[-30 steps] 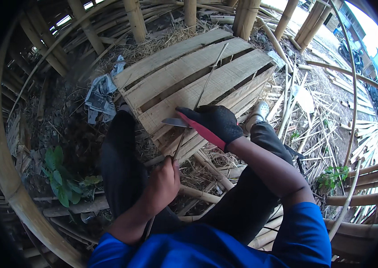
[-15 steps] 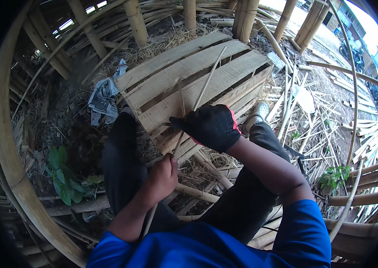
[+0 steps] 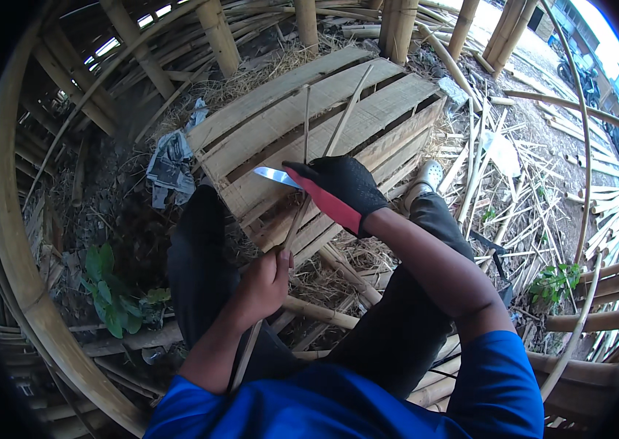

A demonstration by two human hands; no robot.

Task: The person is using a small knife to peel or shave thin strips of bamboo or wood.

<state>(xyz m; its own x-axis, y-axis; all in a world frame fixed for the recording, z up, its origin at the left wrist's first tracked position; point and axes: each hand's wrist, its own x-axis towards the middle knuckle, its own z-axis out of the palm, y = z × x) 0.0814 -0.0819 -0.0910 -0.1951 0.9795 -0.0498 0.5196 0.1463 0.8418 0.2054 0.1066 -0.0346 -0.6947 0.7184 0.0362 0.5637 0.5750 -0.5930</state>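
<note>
My bare left hand (image 3: 264, 284) is closed around a long, thin bamboo strip (image 3: 296, 228), whose lower end runs back under my forearm. My right hand (image 3: 344, 192), in a black glove with a red-pink edge, is closed on a knife (image 3: 274, 175); only the shiny blade shows, as the glove hides the handle. The blade sits across the strip, a little beyond my left hand. Past the glove the strip shows as two separate lengths, a narrower one on the left and a wider one on the right, both over a slatted wooden crate (image 3: 251, 192).
My legs straddle the crate's near side. Crumpled newspaper (image 3: 170, 164) lies left of it, near a leafy plant (image 3: 108, 289). Bamboo posts (image 3: 219, 36) stand behind, and a thick curved pole (image 3: 13, 256) rises at left. Split bamboo pieces (image 3: 481, 164) litter the ground at right.
My right hand has turned so that the knife blade now shows. The strip's two lengths stand out more clearly beyond the glove. My left hand stays nearly in place.
</note>
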